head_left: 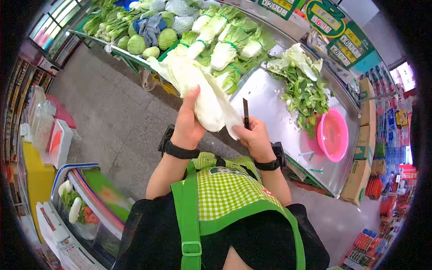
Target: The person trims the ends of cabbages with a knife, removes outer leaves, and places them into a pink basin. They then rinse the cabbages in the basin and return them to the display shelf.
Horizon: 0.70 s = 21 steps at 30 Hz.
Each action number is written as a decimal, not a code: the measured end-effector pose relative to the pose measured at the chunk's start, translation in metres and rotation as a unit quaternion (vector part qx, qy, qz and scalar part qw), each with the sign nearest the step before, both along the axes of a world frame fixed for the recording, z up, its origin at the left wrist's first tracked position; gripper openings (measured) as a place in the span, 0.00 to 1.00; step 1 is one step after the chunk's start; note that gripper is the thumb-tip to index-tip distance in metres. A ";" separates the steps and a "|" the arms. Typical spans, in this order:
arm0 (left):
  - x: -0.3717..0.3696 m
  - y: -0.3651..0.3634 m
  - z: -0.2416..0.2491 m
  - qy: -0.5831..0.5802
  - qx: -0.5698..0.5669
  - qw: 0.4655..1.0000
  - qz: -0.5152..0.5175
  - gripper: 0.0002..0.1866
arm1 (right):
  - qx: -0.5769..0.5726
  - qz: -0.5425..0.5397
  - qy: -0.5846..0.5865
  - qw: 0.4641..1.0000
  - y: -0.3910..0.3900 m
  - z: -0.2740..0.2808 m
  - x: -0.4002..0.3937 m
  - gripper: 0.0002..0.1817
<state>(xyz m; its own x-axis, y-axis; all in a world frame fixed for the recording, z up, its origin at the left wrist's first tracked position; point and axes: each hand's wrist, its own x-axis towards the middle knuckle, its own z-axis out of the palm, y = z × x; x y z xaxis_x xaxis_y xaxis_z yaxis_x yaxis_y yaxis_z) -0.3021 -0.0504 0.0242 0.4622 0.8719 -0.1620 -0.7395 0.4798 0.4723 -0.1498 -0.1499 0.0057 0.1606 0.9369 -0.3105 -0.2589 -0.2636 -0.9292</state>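
My left hand grips a napa cabbage from its near side, with the thumb lying along the pale stalk. The cabbage is tilted, its white base toward me and its leafy top away. One outer leaf stands away from the head on the right. Its base end is pinched between the thumb and fingers of my right hand. That same hand also holds a small dark-bladed knife, blade pointing up and away from me. The knife's handle is mostly hidden in my fingers.
Banded napa cabbages and round cabbages lie on the stand ahead. A metal counter on the right bears loose trimmed leaves, a pink basin and green ties. Cardboard boxes stand beyond its edge.
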 end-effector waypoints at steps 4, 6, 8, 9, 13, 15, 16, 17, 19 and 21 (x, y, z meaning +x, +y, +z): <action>0.006 -0.001 -0.006 0.026 0.003 1.000 -0.006 0.26 | 0.007 -0.027 -0.025 0.999 0.003 0.009 -0.013 0.12; 0.006 0.001 -0.003 0.019 -0.002 1.000 -0.003 0.26 | 0.028 -0.026 -0.019 0.999 0.005 0.000 -0.013 0.12; 0.005 0.002 -0.002 0.013 -0.006 1.000 0.002 0.25 | 0.050 -0.023 -0.012 0.998 0.005 -0.006 -0.014 0.12; 0.005 0.003 -0.004 -0.009 -0.025 0.999 -0.017 0.25 | 0.074 -0.015 -0.001 0.997 0.003 -0.007 -0.013 0.10; 0.002 0.015 -0.038 -0.087 -0.143 0.980 -0.104 0.24 | 0.182 0.078 -0.037 0.979 0.000 -0.009 0.001 0.05; 0.004 0.016 -0.040 -0.086 -0.149 0.980 -0.099 0.22 | 0.244 0.142 -0.071 0.957 -0.002 -0.006 0.008 0.04; 0.003 0.017 -0.039 -0.078 -0.147 0.984 -0.063 0.22 | 0.224 0.155 -0.070 0.960 -0.006 -0.004 0.014 0.04; 0.000 0.018 -0.038 -0.070 -0.144 0.987 -0.024 0.21 | 0.204 0.171 -0.069 0.961 -0.010 -0.001 0.022 0.04; -0.012 0.022 -0.035 -0.093 -0.143 0.985 -0.022 0.21 | 0.093 0.089 -0.086 0.988 -0.019 0.009 0.050 0.05; -0.027 0.028 -0.031 -0.141 -0.138 0.980 -0.032 0.21 | 0.113 -0.129 -0.265 0.949 -0.007 -0.016 0.130 0.07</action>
<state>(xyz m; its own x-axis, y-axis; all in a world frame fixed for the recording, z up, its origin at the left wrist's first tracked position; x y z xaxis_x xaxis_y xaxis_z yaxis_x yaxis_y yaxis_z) -0.3287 -0.0229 -0.0073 0.5744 0.7805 -0.2467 -0.7861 0.6100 0.0995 -0.0200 -0.1572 -0.0100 0.4713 0.8781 0.0824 0.2324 -0.0335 -0.9720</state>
